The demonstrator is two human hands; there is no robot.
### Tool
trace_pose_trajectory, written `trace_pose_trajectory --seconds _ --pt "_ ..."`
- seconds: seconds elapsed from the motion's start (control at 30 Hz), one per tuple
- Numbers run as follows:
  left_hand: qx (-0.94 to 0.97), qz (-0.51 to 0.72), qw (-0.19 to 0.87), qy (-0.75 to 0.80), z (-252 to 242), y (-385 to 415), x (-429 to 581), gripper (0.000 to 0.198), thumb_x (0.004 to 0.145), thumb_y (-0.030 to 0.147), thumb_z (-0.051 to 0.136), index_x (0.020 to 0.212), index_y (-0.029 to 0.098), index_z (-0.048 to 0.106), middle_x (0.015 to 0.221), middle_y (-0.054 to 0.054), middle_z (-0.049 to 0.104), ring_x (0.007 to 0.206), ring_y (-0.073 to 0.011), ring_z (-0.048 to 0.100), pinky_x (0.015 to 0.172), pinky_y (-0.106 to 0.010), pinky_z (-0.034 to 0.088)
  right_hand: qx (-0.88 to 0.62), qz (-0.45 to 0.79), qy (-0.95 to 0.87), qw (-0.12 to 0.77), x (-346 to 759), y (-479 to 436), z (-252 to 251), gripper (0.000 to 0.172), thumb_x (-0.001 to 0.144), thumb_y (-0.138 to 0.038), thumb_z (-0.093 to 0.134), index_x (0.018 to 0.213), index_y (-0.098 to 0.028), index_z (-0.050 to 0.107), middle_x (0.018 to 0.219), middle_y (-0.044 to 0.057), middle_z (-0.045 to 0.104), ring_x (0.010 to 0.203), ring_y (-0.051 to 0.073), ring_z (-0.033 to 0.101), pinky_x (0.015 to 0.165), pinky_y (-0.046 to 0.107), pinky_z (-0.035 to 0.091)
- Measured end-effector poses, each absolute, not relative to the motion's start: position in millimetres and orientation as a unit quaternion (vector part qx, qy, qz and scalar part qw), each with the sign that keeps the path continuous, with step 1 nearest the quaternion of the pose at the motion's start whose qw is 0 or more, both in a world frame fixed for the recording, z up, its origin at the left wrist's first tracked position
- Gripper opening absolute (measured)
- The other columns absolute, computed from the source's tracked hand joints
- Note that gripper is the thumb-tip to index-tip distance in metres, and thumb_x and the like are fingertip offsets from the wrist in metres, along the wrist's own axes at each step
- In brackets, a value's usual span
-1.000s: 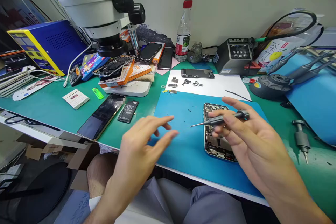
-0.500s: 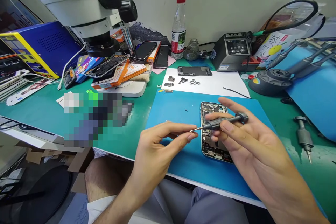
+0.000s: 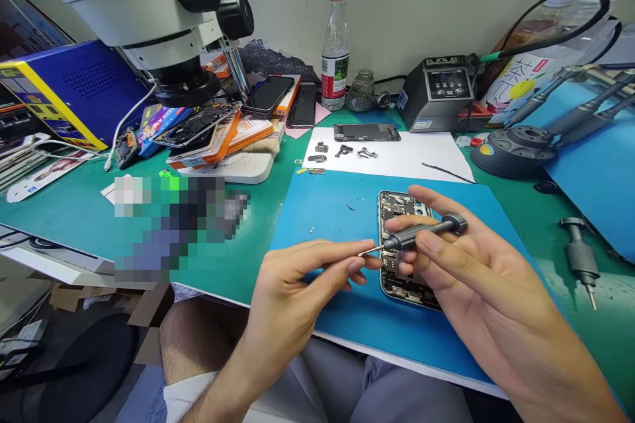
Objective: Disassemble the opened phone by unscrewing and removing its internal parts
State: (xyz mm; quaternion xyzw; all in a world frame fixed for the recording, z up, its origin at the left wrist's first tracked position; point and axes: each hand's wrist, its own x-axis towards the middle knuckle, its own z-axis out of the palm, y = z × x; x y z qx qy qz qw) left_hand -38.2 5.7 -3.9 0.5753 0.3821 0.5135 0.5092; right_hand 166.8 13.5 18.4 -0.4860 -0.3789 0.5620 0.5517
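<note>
My right hand point(image 3: 476, 271) holds a dark grey precision screwdriver point(image 3: 411, 235) by its knurled handle, between thumb and fingers, nearly level with its thin bit pointing left. My left hand point(image 3: 310, 291) is closed in a pinch at the bit's tip, thumb below and index finger above. Whether a tiny screw also sits between those fingertips I cannot make out. Beneath the screwdriver, an opened phone point(image 3: 391, 281) lies on the blue mat point(image 3: 327, 211), its inner boards showing. My right hand covers much of its right side.
Small metal phone parts point(image 3: 343, 151) and a phone screen point(image 3: 367, 133) lie on white paper point(image 3: 411, 158). A second screwdriver point(image 3: 581, 261) rests at right, near a round tool stand point(image 3: 516, 149). A microscope point(image 3: 143, 20) overhangs the left. Behind are a bottle point(image 3: 335, 66) and a control box point(image 3: 436, 96).
My left fingertips have shifted slightly around the bit, showing a little more of its tip. The screwdriver stays almost in place over the phone. The view has moved a little.
</note>
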Motion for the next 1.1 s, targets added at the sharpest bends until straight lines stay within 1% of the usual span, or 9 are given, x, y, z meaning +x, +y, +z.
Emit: trace_pose_trajectory --seconds 0.13,0.3,0.43,0.57,0.7,0.77,0.87,0.97,1.1 --pt "0.572 0.517 0.514 0.376 -5 6 -38 0.025 0.106 0.018 0.076 0.121 0.034 0.089 0.105 0.001 0.089 0.082 -0.0132 0.082 0.075 -0.022 0.068 -0.484 0.567 -0.377 0.55 167 13 18 0.062 0.082 -0.045 0.093 0.138 -0.033 0.07 0.108 0.004 0.083 0.071 0.015 0.074 0.072 0.028 0.069" --pt "0.576 0.514 0.508 0.382 -6 6 -39 0.02 0.106 0.022 0.076 0.12 0.029 0.09 0.102 -0.002 0.089 0.082 -0.0169 0.082 0.074 -0.027 0.07 -0.481 0.575 -0.369 0.549 168 14 18 0.062 0.08 -0.044 0.095 0.136 -0.033 0.071 0.105 0.004 0.083 0.07 0.015 0.073 0.069 0.027 0.069" --pt "0.576 0.511 0.515 0.376 -7 5 -39 0.023 0.106 0.021 0.076 0.121 0.032 0.089 0.104 0.0 0.089 0.083 -0.016 0.082 0.075 -0.025 0.069 -0.475 0.591 -0.361 0.543 168 14 18 0.063 0.081 -0.043 0.095 0.137 -0.031 0.07 0.107 0.005 0.083 0.069 0.014 0.072 0.067 0.025 0.067" --pt "0.587 0.511 0.502 0.377 -7 4 -40 0.021 0.106 0.023 0.077 0.121 0.031 0.089 0.104 -0.001 0.089 0.083 -0.018 0.082 0.074 -0.028 0.07 -0.476 0.6 -0.359 0.534 168 13 18 0.063 0.083 -0.044 0.093 0.139 -0.031 0.069 0.11 0.006 0.082 0.07 0.015 0.071 0.066 0.027 0.067" --pt "0.61 0.483 0.496 0.385 -9 7 -41 0.027 0.103 0.022 0.08 0.128 0.032 0.086 0.106 0.001 0.089 0.091 -0.0181 0.083 0.084 -0.028 0.069 -0.477 0.604 -0.34 0.541 171 14 17 0.059 0.082 -0.043 0.092 0.137 -0.032 0.072 0.109 0.005 0.081 0.071 0.014 0.068 0.064 0.026 0.065" --pt "0.649 0.463 0.442 0.411 -9 8 -40 0.026 0.106 0.019 0.076 0.128 0.03 0.084 0.11 0.001 0.087 0.099 -0.0173 0.082 0.09 -0.027 0.066 -0.487 0.583 -0.315 0.569 175 15 20 0.052 0.081 -0.041 0.092 0.13 -0.032 0.076 0.107 0.004 0.081 0.071 0.013 0.065 0.064 0.023 0.064" --pt "0.755 0.41 0.284 0.425 -5 9 -36 0.017 0.111 0.019 0.068 0.12 0.024 0.081 0.115 -0.002 0.083 0.105 -0.0192 0.078 0.093 -0.031 0.061 -0.509 0.525 -0.311 0.607 184 16 26 0.05 0.082 -0.04 0.093 0.129 -0.035 0.077 0.106 0.002 0.079 0.073 0.012 0.063 0.064 0.022 0.062" --pt "0.838 0.325 0.188 0.396 6 12 -33 0.017 0.113 0.024 0.065 0.125 0.022 0.077 0.118 -0.003 0.081 0.101 -0.0215 0.077 0.088 -0.035 0.058 -0.529 0.438 -0.385 0.617 191 15 30 0.054 0.085 -0.04 0.092 0.136 -0.038 0.074 0.102 0.002 0.079 0.074 0.016 0.065 0.066 0.029 0.061" --pt "0.895 0.226 0.121 0.364 16 22 -30 0.018 0.113 0.022 0.063 0.121 0.024 0.078 0.119 -0.003 0.08 0.098 -0.0233 0.075 0.084 -0.037 0.056 -0.564 0.264 -0.475 0.622 191 10 23 0.053 0.091 -0.043 0.088 0.14 -0.044 0.068 0.101 0.002 0.08 0.079 0.023 0.07 0.079 0.041 0.064"
